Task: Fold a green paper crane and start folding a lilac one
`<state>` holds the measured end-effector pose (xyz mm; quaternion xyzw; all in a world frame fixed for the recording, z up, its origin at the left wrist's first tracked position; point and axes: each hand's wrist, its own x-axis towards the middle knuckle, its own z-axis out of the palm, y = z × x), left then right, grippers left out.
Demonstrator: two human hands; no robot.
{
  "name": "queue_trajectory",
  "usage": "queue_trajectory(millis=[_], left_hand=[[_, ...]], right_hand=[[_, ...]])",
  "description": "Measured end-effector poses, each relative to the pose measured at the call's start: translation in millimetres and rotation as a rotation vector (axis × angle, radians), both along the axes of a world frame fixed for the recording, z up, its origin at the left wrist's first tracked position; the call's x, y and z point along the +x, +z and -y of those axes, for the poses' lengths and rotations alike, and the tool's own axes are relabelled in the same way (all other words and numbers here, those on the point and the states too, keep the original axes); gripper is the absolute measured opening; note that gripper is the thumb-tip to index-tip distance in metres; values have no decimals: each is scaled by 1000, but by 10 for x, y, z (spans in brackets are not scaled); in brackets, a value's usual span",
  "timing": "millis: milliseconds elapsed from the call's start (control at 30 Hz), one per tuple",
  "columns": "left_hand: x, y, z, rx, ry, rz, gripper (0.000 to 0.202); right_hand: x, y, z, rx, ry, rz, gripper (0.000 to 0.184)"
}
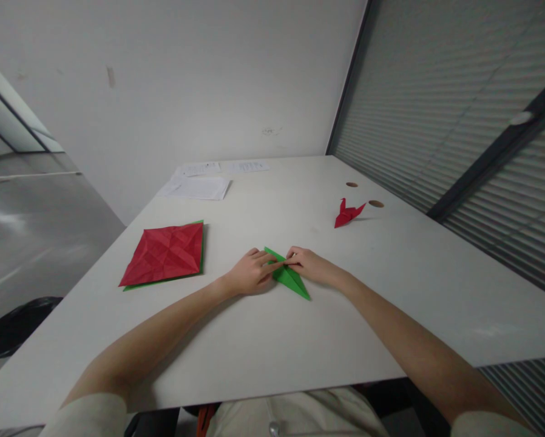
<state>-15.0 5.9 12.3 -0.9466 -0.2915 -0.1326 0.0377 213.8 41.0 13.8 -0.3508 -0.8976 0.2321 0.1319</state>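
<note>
A green folded origami paper (291, 280), long and narrow with pointed ends, lies slantwise on the white table. My left hand (253, 271) grips it from the left, its index finger stretched across the upper part and the other fingers curled. From the right, my right hand (309, 264) pinches the paper near its middle, with the fingertips of both hands almost touching. The hands hide part of the folds. Farther back on the right stands a red origami crane (348, 213), apart from both hands.
Creased red paper (167, 254) lies on green sheets at the left. Printed papers (202, 187) lie at the back left of the table (254, 352). Two round holes pierce the tabletop near the blinds (436, 109) on the right. A black round object (15, 325) stands below the left edge.
</note>
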Motion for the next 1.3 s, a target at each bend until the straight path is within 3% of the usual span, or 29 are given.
queue_trajectory(millis=[267,467,633,767,933,1033,1100,1300], left_hand=[[106,-6,63,-87,6,-13,36],[29,-84,-50,-117,169,49,37],[35,-95,-30,-134,162,47,47],[6,-68,-46,-162,185,20,41],[-4,-64,-100,-151,96,66,46],[25,-96,-100,-119,2,91,32],[38,-124,-98,-91,-1,94,22],[17,-146,-141,-6,58,48,18]], right_hand=[[65,-67,-70,65,-101,10,19],[77,-62,-35,215,15,-33,19],[78,-63,-56,226,68,-29,22],[71,8,-34,258,98,21,19],[43,94,18,300,165,97,20],[44,63,1,297,162,98,18],[52,21,-24,281,158,64,17],[68,-69,-66,243,139,-45,15]])
